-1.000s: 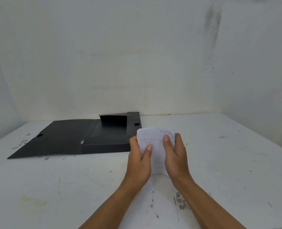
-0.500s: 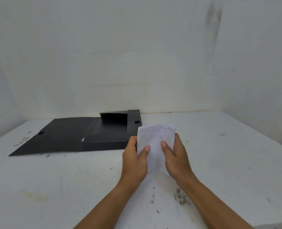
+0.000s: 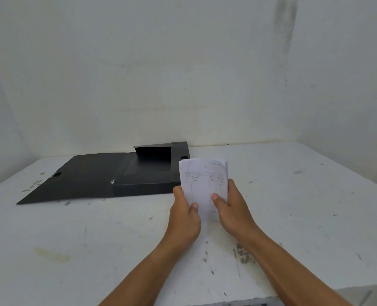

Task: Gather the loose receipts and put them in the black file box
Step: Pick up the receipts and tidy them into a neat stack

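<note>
Both hands, left [image 3: 184, 217] and right [image 3: 232, 214], pinched the upright stack of white paper receipts [image 3: 203, 184]; the open black plastic file box [image 3: 145, 173] lay just left (nearer the left hand)

Bare utility room or makeshift workspace, type unclear. White table [image 3: 73, 239] scuffed, paint chipped, yellowish stain, pushed into a corner of stained, smudged white walls [image 3: 183, 74]. Only office cue: open black file box [image 3: 139, 173] and handwritten receipts [image 3: 203, 180].
</note>
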Action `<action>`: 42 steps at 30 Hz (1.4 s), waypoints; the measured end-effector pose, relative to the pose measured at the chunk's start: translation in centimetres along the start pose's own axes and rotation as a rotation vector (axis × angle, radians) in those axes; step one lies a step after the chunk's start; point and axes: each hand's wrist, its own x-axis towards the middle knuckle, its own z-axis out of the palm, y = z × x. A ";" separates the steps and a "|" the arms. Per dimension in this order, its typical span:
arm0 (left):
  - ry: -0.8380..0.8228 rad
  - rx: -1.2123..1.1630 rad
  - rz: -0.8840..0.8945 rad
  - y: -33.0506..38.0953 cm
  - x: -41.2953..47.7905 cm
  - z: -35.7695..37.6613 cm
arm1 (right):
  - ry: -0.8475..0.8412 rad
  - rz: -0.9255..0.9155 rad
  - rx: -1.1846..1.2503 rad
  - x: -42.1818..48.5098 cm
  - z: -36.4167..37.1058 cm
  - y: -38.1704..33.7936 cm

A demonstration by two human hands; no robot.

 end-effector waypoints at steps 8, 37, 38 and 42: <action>0.214 0.008 0.022 1.6 1.3 -3.1 | 0.062 -0.098 -0.109 1.3 -2.6 -2.4; 0.105 -0.021 0.084 2.8 0.8 -3.9 | 0.088 0.019 0.290 0.6 -3.6 -4.2; 0.105 -0.017 0.080 2.7 0.8 -3.8 | 0.098 0.002 0.292 0.5 -3.5 -4.2; 0.103 -0.077 0.023 2.2 1.0 -3.7 | 0.112 -0.028 0.278 0.4 -3.0 -4.0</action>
